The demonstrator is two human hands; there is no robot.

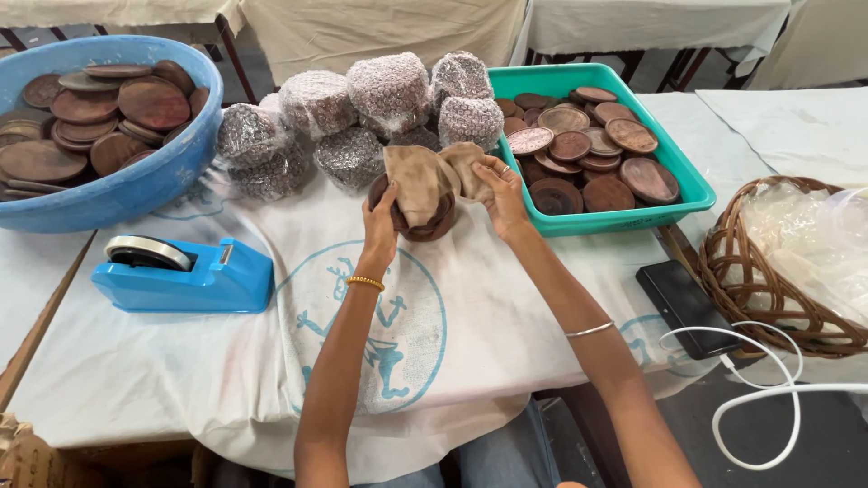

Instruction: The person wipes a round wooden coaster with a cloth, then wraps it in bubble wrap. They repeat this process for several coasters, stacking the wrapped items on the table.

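Wiping round wooden disc point(425, 226) with tan cloth point(425, 181).
Left hand point(380, 226) gripped disc's edge; right hand point(502, 194) pinched cloth. Firm bracing would likely help even rubbing.

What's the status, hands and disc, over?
Left hand grips wooden disc. Right hand holds tan cloth draped over it. Wrapped bundles close behind, teal tray right; nothing blocking.

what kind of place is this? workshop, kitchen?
Likely a small craft finishing and packing workshop, not a kitchen. A blue tub and a green tray hold many round wooden discs, bubble-wrapped bundles sit behind, and a tape dispenser stands on the cloth-covered table.
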